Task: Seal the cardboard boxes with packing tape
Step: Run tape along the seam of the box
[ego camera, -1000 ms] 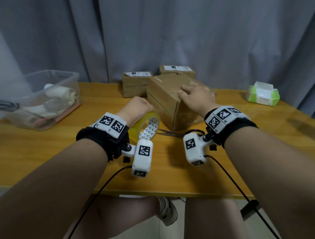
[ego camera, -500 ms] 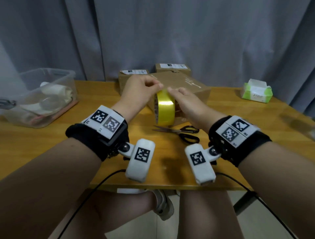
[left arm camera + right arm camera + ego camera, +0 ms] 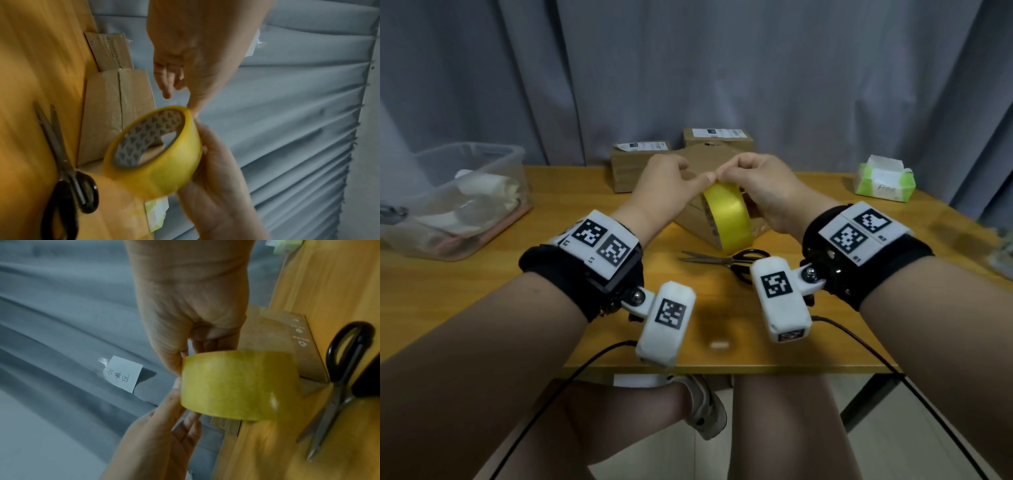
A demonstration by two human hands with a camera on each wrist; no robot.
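While grey curtains [image 3: 722,68] hang behind it, the wooden bench [image 3: 448,301] carries everything else. At its far left edge sits a clear plastic bin [image 3: 458,195] holding pale, crumpled things. Along the far edge, near the middle, stand two labelled cardboard boxes [image 3: 640,164], and a third, larger cardboard box [image 3: 695,219] lies just in front of them, turned at an angle, its top seam showing in the left wrist view. A green and white tissue pack [image 3: 885,183] rests near the far right corner. Black-handled scissors [image 3: 726,260] lie flat nearer the front edge, blades toward the left, just beside the angled box.

Above that box and the scissors, clear of the bench, both hands hold up a roll of yellow packing tape [image 3: 727,219] on edge. The left hand [image 3: 664,192] grips it from the left, thumb laid on the top of the roll's outer face. The right hand [image 3: 760,185] meets it from the right, fingertips [image 3: 722,176] curled onto the same spot at the top of the roll, touching the left thumb. Whether any tape end is lifted cannot be told.
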